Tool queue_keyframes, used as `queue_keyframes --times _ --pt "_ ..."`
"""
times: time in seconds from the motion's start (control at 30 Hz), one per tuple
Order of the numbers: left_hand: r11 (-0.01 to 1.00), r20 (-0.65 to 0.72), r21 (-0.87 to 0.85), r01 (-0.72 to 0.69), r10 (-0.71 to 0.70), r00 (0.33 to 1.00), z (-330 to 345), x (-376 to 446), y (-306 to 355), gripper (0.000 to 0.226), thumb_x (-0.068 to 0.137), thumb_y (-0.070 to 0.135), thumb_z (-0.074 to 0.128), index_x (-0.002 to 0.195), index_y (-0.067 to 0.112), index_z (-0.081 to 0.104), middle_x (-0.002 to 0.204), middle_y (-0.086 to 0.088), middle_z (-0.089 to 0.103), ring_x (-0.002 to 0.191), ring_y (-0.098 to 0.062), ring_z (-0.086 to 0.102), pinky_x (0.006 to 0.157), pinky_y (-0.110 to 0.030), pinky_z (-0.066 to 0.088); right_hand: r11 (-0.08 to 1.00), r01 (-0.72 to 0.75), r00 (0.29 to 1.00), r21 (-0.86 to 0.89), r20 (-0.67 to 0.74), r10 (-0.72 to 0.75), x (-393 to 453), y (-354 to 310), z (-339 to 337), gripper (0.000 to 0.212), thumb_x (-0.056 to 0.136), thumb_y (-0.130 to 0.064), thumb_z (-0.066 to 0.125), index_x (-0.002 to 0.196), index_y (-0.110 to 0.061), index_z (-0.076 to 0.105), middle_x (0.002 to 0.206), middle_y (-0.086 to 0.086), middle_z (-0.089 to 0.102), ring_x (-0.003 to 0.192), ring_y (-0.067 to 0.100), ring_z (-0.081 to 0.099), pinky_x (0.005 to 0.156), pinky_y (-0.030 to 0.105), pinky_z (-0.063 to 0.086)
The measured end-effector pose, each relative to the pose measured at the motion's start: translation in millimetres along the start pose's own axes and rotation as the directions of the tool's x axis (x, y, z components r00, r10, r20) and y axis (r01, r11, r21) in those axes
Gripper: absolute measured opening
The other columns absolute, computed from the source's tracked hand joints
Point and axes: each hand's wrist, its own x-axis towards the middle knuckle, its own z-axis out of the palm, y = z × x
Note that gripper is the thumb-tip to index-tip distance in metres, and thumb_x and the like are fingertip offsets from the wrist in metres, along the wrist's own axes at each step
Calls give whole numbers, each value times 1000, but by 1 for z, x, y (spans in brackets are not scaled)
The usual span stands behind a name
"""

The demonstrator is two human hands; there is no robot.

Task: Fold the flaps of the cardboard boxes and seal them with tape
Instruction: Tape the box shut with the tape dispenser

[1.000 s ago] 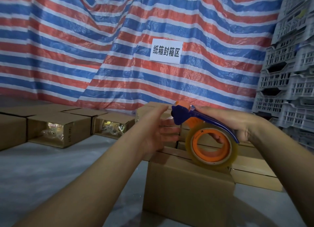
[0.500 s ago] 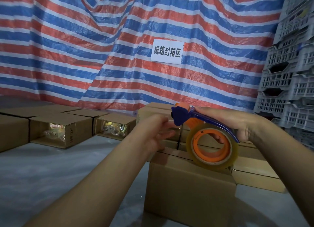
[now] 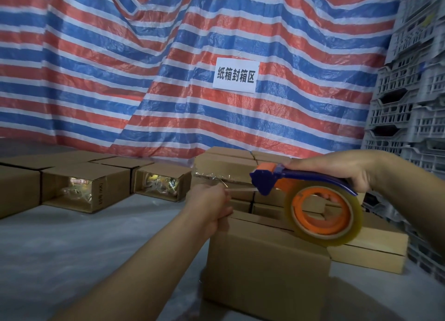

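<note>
Left hand (image 3: 212, 206): fingers curled and pinching the free end of a thin clear strip of tape (image 3: 240, 189), drawn taut and level from the cutter mouth. Right hand (image 3: 337, 174): fingers clenched round the handle of the blue-and-orange plastic tape dispenser (image 3: 284, 180), which carries 1 large roll of clear packing tape on an orange hub (image 3: 323, 218).

Change over the last 1.0 s: left fingertips previously at the dispenser mouth with no strip visible; now set apart from it to the left, with a short length of tape paid out between. Dispenser position nearly unchanged. Meaning for the task, as a judgement: tape end freed and ready for sticking down; sealing proper not yet begun.

Task object: plain brown cardboard box (image 3: 265, 270), directly below both hands on the grey sheeted floor (image 3: 84, 248), top flaps apparently folded shut, no tape seen on its seam; strip held just above its far-left top edge, not touching as far as can be told.

Beyond: low stack of closed brown cartons (image 3: 228, 162) behind; 2 open-ended cartons showing wrapped contents (image 3: 159, 184) at left; red, white and blue striped tarpaulin (image 3: 120, 68) with a white paper sign (image 3: 235, 75); grey plastic crates (image 3: 414, 92) stacked at right.
</note>
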Motion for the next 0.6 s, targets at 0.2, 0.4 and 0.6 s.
queue_keyframes --times 0.2,0.4,0.6 --pt "970 14 -236 54 -52 999 -10 0 -8 18 98 0 43 83 2 52 81 -10 52 75 -18 58 76 -37 57 997 49 999 -67 -6 -50 1 -9 15 82 61 -63 73 127 -19 55 79 6 71 59 14 66 52 23 54" --pt "995 7 82 -50 50 999 -35 -2 -3 24 94 33 63 80 13 61 66 0 56 62 -15 54 56 -26 48 989 18 1000 -148 -19 -21 7 -18 21 88 60 -65 74 128 -12 56 87 8 69 65 15 64 64 25 51" --pt "957 44 288 -5 -8 999 -55 0 -8 12 94 22 63 88 11 61 68 -1 54 52 -13 47 51 -24 38 970 -2 1000 -245 19 7 16 -31 27 73 68 -62 73 118 -11 60 80 6 71 60 13 67 57 22 54"
